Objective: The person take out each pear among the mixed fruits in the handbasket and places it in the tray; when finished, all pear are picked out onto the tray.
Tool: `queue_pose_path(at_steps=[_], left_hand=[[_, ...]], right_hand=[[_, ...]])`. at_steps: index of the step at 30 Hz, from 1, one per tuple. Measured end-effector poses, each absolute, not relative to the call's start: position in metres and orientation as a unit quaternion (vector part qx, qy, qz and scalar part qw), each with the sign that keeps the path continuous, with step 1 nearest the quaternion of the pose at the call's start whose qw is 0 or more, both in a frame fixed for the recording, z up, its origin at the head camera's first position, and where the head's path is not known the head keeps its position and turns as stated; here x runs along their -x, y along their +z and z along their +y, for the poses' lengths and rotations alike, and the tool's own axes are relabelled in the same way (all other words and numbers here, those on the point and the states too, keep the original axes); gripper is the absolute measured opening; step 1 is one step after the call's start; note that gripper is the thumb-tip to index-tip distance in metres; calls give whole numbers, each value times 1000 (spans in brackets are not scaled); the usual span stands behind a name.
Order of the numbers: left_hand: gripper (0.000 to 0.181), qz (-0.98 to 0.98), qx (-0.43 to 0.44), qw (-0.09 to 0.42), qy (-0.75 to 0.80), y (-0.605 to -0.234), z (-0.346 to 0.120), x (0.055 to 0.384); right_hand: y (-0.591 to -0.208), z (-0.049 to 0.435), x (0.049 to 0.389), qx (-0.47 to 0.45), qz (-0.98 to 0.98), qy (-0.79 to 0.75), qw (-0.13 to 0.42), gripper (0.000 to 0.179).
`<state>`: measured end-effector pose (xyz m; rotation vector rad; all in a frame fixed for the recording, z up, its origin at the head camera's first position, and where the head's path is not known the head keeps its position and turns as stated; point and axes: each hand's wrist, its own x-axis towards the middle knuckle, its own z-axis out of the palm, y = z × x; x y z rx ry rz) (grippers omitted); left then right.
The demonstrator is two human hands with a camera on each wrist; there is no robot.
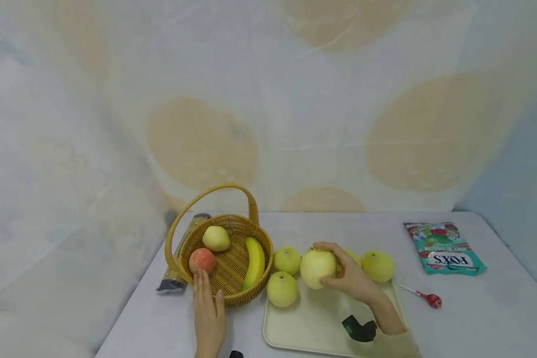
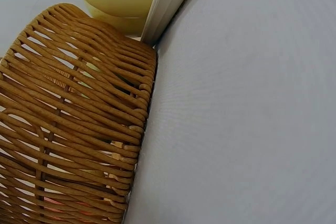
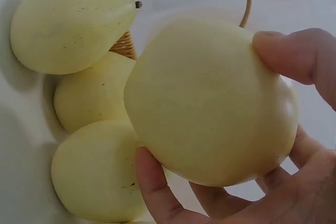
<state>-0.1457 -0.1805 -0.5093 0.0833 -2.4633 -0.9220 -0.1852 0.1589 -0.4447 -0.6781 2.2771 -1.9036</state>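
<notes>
My right hand point(image 1: 351, 278) grips a large pale yellow pear point(image 1: 317, 268), thumb on one side and fingers around the other. In the right wrist view the held pear point(image 3: 210, 103) fills the middle, with several similar pears point(image 3: 97, 174) beyond it. The cream tray point(image 1: 309, 323) lies below, with pears point(image 1: 282, 288) along its far and left sides. My left hand point(image 1: 208, 315) rests at the near rim of a wicker basket point(image 1: 230, 263), fingers straight. Inside the basket are a peach point(image 1: 202, 261) near my left fingertips, a pale yellow-green fruit point(image 1: 216, 238) and a banana point(image 1: 254, 263).
A teal FOX'S sweets bag point(image 1: 447, 248) lies at the right of the white table point(image 1: 474, 318), with a red-wrapped lollipop point(image 1: 431, 300) nearer. A dark packet point(image 1: 172, 283) is partly hidden behind the basket's left side. The basket's handle point(image 1: 228, 185) arches above it.
</notes>
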Motion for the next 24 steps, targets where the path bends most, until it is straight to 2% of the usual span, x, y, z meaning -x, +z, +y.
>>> queue_pose_path(at_steps=[8, 24], left_hand=[[63, -906, -29, 254, -338, -510, -181, 146], [62, -905, -30, 258, -336, -508, -180, 146]], right_hand=[[-453, 163, 180, 216, 763, -608, 45, 77], [-459, 162, 173, 213, 789, -572, 70, 77]])
